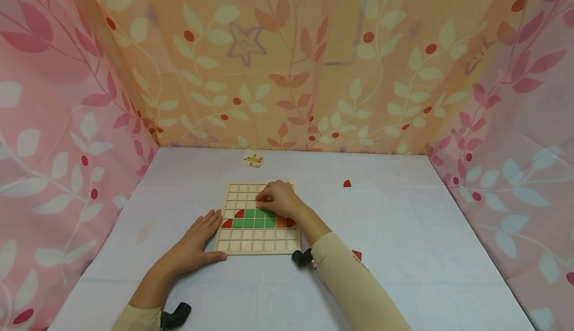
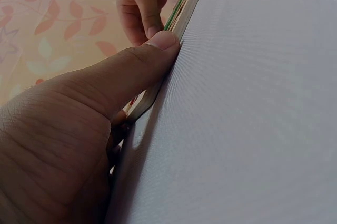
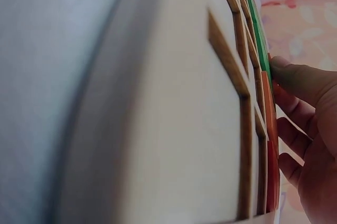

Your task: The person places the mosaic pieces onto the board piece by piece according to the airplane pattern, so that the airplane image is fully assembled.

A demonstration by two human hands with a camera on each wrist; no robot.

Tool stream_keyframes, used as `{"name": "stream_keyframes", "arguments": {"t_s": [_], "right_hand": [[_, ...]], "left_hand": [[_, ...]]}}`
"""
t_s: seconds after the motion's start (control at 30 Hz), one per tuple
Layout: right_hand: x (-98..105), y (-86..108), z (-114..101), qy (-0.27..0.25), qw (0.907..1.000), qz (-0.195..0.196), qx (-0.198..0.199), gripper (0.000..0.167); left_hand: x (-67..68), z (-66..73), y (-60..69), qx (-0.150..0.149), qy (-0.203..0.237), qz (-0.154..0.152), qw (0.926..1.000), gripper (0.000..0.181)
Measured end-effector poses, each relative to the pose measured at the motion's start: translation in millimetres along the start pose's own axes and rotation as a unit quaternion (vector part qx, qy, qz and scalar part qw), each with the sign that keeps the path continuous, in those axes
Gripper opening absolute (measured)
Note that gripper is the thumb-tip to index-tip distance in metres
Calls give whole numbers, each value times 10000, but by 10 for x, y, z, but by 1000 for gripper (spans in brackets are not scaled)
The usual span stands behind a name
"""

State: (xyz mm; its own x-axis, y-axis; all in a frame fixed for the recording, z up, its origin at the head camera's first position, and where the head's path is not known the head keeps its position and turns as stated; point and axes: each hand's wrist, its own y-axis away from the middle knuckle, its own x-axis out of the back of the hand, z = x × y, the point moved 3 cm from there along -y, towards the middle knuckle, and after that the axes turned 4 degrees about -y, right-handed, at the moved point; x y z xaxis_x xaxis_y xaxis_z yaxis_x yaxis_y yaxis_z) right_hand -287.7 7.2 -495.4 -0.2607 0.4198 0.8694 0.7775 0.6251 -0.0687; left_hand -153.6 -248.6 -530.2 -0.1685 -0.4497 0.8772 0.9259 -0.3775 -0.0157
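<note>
A wooden grid board [image 1: 257,246] lies on the white table. Two rows of pieces fill part of it: green square tiles [image 1: 253,223], rounded red pieces [image 1: 227,223] and an orange square tile [image 1: 280,223]. My right hand [image 1: 281,200] reaches over the board's upper middle, pinching a small orange tile [image 1: 258,205] just above the green row; its fingers partly cover the tile. In the right wrist view, the thumb and curled fingers of that hand [image 3: 310,108] are at the board's far side. My left hand [image 1: 193,244] rests along the left edge, its thumb [image 2: 163,40] touching the near corner.
A small rounded red piece [image 1: 347,184] lies right of the board. Another red piece [image 1: 357,254] is partly hidden by the right sleeve. Behind the board lies a picture card [image 1: 253,158]. Floral curtains [image 1: 287,62] enclose the table's back and sides.
</note>
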Motion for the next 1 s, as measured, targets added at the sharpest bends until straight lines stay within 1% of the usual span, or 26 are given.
{"name": "stream_keyframes", "arguments": {"t_s": [0.33, 0.6, 0.73, 0.87, 1.0], "right_hand": [[-2, -6, -7, 6, 10000, -32, 4, 26], [-4, 2, -5, 159, 9998, -83, 23, 27], [25, 29, -24, 87, 9999, -136, 33, 27], [83, 73, -60, 181, 9995, -156, 198, 25], [200, 145, -120, 314, 9986, -94, 410, 24]], "left_hand": [[13, 16, 0, 9, 17, -13, 10000, 113], [12, 20, -3, 39, 7, -13, 10000, 113], [3, 12, -4, 69, 19, -17, 10000, 114], [0, 7, 4, 53, 34, 5, 10000, 114], [9, 6, 14, -36, 8, 79, 10000, 114]]}}
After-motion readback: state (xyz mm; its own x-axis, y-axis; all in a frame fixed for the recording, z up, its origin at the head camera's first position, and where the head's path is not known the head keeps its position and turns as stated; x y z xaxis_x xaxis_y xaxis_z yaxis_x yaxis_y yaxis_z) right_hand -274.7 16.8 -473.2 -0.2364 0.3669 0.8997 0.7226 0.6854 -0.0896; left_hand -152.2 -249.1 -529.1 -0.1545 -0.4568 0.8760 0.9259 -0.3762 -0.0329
